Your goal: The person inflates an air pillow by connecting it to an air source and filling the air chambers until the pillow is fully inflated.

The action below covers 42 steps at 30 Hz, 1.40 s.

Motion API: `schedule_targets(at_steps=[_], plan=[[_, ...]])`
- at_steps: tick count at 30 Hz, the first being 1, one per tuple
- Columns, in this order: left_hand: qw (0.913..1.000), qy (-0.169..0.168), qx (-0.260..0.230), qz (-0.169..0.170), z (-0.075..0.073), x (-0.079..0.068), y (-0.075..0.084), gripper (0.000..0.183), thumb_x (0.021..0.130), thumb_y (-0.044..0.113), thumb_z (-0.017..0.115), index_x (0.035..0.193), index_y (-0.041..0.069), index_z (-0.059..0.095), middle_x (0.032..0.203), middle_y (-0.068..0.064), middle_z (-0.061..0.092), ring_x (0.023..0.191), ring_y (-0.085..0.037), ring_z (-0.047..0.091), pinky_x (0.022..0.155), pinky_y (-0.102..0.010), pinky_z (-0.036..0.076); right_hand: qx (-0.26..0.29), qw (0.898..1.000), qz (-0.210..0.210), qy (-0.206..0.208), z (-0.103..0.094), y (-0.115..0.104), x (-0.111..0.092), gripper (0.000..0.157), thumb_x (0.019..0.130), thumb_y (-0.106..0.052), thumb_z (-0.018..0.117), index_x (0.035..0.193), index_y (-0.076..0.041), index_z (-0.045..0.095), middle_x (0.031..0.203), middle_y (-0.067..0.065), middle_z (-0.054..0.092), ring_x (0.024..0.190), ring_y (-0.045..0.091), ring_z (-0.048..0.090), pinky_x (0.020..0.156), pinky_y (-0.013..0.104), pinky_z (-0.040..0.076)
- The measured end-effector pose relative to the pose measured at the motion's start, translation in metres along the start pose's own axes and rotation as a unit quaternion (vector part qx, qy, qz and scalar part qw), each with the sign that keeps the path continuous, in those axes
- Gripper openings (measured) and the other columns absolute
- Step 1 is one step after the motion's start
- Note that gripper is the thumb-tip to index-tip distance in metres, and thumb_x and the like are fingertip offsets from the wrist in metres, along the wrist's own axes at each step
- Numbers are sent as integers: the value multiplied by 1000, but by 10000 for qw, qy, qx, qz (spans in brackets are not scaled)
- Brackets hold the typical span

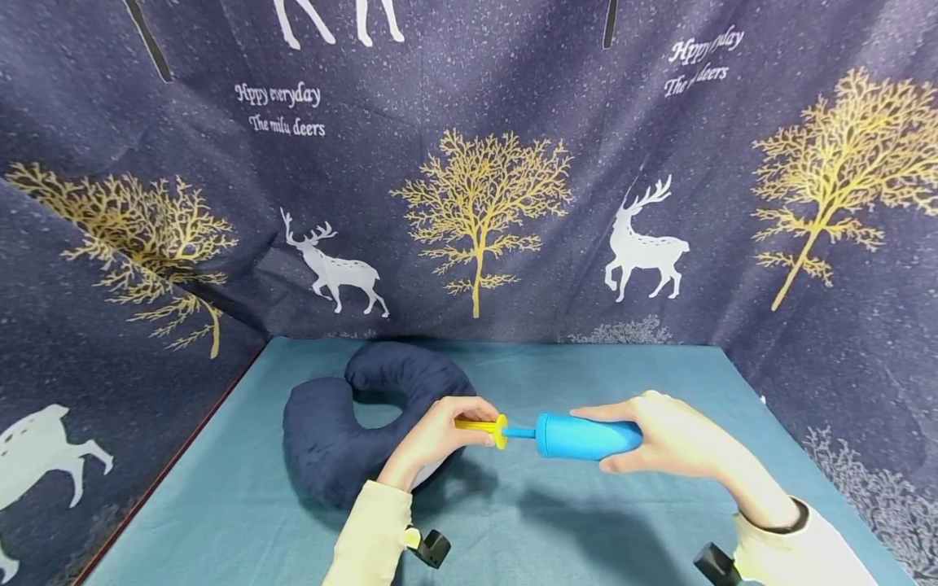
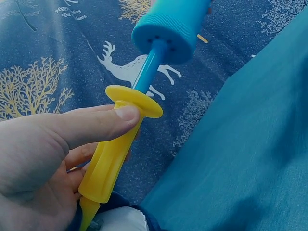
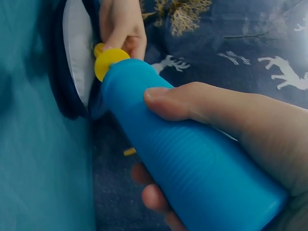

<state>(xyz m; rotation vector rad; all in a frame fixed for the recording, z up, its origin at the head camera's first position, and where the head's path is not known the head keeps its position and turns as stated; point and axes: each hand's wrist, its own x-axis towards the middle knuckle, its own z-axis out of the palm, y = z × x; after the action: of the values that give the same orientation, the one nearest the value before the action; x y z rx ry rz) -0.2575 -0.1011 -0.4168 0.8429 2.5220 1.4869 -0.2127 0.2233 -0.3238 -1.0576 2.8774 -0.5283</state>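
Item 1, lower left of centre in the head view: navy neck pillow (image 1: pixel 344 423), U-shaped, lying on the teal table cover (image 1: pixel 586 521). We judge it soft and yielding; it will dent under any push.

Item 2, centre: left hand (image 1: pixel 432 439), fingers curled round the yellow nozzle section (image 2: pixel 108 161) of the hand pump, thumb laid along it up to the yellow flange (image 2: pixel 134 98). The nozzle tip points toward the pillow; whether it touches the pillow we cannot tell.

Item 3, centre: thin blue rod (image 1: pixel 519 432), partly drawn out between flange and barrel. We judge it the weakest part, not a place to hold.

Item 4, right of centre: blue barrel (image 1: pixel 586 436), ribbed, held above the cover. We judge the pump light, rigid plastic; the ribs should resist slipping.

Item 5, right: right hand (image 1: pixel 674 443), wrapped round the barrel, thumb on top, fingers beneath.
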Motion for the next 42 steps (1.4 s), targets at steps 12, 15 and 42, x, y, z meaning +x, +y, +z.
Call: schedule_targets(at_steps=[12,15,42], plan=[[10000,50,47,-63,1,-1,1,23,85,15,77,108,14,73,104,-4,75,95,-16,67,88,-26,51,-95,9999,23,-73,22,-13,29,62,76,-41,82,134,-36,61,92,-10,72,65,-2,51,57,20,40],[9999,66,82,-16,2,-1,3,25,84,14,77,108,13,73,105,-3,75,98,-17,68,89,-27,52,-108,9998,99,-93,26,-14,32,63,76,-42,82,135,-39,60,97,-9,73,68,-2,53,59,21,40],[9996,12,269,-54,1,0,3,24,84,20,78,108,17,73,103,-1,75,95,-16,67,86,-25,52,-177,9998,70,-84,-18,11,-25,66,78,-50,79,139,-41,55,96,-19,66,70,-6,49,62,18,39]])
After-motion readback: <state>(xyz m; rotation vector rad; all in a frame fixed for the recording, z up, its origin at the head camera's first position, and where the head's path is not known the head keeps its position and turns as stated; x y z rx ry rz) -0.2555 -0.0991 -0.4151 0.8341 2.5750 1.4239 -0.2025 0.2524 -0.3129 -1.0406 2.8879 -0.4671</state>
